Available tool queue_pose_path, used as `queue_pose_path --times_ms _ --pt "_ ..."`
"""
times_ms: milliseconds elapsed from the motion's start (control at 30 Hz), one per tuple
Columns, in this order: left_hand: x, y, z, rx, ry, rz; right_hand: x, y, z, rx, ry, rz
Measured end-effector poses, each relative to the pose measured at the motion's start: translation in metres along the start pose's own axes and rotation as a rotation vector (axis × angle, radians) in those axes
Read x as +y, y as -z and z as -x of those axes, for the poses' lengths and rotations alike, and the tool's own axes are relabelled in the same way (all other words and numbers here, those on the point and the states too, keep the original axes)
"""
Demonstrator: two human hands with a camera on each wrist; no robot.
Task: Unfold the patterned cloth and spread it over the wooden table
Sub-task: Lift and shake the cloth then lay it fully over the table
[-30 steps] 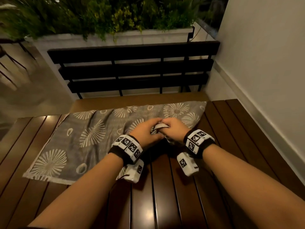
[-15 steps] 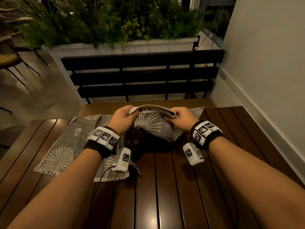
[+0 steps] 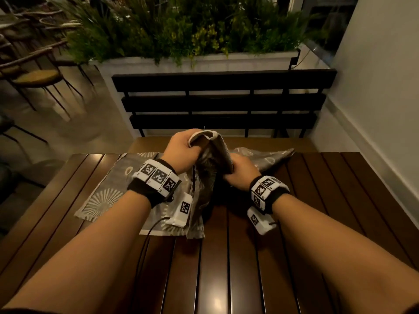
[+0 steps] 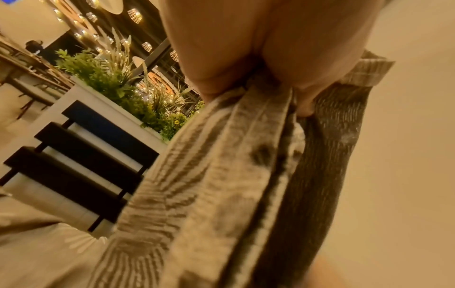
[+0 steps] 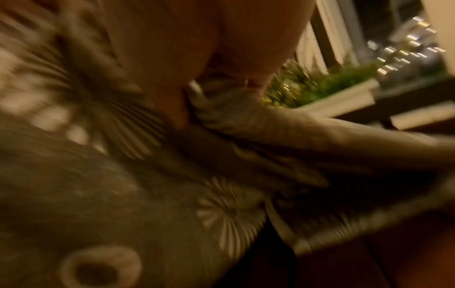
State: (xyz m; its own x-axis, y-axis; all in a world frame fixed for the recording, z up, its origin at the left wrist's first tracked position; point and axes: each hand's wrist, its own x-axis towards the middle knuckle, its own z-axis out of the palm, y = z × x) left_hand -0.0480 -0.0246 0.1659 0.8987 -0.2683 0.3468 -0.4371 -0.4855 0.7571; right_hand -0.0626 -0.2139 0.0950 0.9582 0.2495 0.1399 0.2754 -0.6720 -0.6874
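Note:
The grey patterned cloth [image 3: 106, 198] with white sunburst prints lies partly folded on the far half of the dark wooden slatted table [image 3: 238, 264]. My left hand [image 3: 181, 146] grips a top edge of the cloth and holds it raised above the table. My right hand [image 3: 240, 168] grips the same lifted fold lower down, just right of the left hand. In the left wrist view the cloth [image 4: 234, 175] hangs in pleats from my left hand [image 4: 258, 85]. The blurred right wrist view shows my right hand [image 5: 187, 105] pinching the cloth [image 5: 147, 194].
A black slatted bench [image 3: 224, 103] stands just beyond the table's far edge. Behind it is a white planter [image 3: 192, 62] full of green plants. A white wall [image 3: 381, 91] runs along the right side. Chairs [image 3: 36, 75] stand at the far left.
The hands came together again after parting. My left hand rose higher with the cloth's edge and my right hand dropped below it, so the lifted fold now stands upright.

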Motion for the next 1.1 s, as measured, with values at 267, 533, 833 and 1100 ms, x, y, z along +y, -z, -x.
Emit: queue_pose_path --times_ms 267,533,833,1100 --pt "-0.021 0.083 0.030 0.379 0.180 0.230 0.064 -0.027 -0.005 0.065 -0.302 0.115" --pt "-0.046 0.098 0.076 -0.228 0.240 -0.445 -0.036 -0.049 -0.018 -0.194 0.021 -0.001" --pt "-0.068 0.029 0.065 0.019 0.320 -0.151 -0.046 -0.032 -0.014 -0.053 0.177 0.124" --pt "0.026 0.118 0.027 0.399 0.077 0.236 0.061 -0.057 -0.019 0.233 -0.723 -0.133"
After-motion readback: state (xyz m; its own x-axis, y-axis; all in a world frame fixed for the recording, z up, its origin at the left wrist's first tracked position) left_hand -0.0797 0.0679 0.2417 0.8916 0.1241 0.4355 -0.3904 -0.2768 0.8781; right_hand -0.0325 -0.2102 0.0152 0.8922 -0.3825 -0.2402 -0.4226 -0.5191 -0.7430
